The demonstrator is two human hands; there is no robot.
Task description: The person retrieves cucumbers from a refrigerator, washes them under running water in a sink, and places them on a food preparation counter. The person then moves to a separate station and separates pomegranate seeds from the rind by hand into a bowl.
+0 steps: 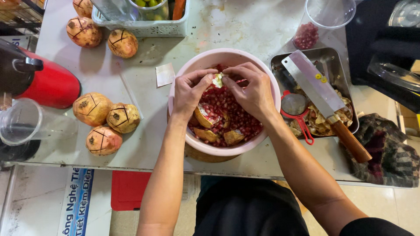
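Both hands meet over the pink bowl, each grip clamped on the same pale piece of pomegranate. The left hand pinches it from one side with thumb and fingertips together, and the right hand closes on it from the other, fingers curled down. The piece is held just above the heap of red seeds that fills the bowl, where a few broken rind sections lie among them.

Just to the right of the bowl sits a metal tray holding peel scraps, a small red strainer and a cleaver with a wooden handle laid across it. Beyond the tray stands a clear plastic cup with some seeds in its bottom. To the left on the desk lie three scored whole pomegranates, more farther back beside a white basket, and a red jug.
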